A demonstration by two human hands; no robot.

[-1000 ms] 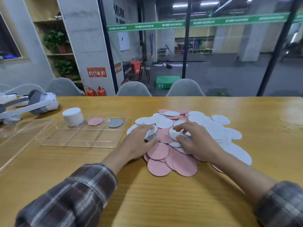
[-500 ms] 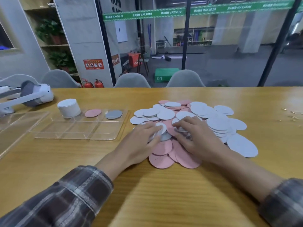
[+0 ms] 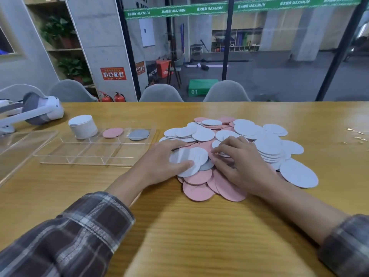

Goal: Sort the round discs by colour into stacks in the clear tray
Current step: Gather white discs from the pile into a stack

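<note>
A loose pile of round discs (image 3: pixel 245 140), white, pink and a few grey, lies on the wooden table. My left hand (image 3: pixel 159 158) holds a few white discs (image 3: pixel 189 156) at the pile's left edge, thumb pressed on top. My right hand (image 3: pixel 237 158) rests on the pile's middle, its fingertips touching discs beside the left hand. The clear tray (image 3: pixel 89 150) sits to the left. Its far row holds a tall white stack (image 3: pixel 82 126), a pink disc (image 3: pixel 112 132) and a grey disc (image 3: pixel 138 134).
A clear lid (image 3: pixel 22 144) lies left of the tray. A white and grey headset (image 3: pixel 38 110) sits at the far left of the table. Grey chairs (image 3: pixel 160 92) stand behind the table's far edge. Small scraps (image 3: pixel 355 134) lie at the far right.
My left hand has gathered white discs out of the pile and now holds them with the thumb on top. The right hand has shifted slightly on the pile.
</note>
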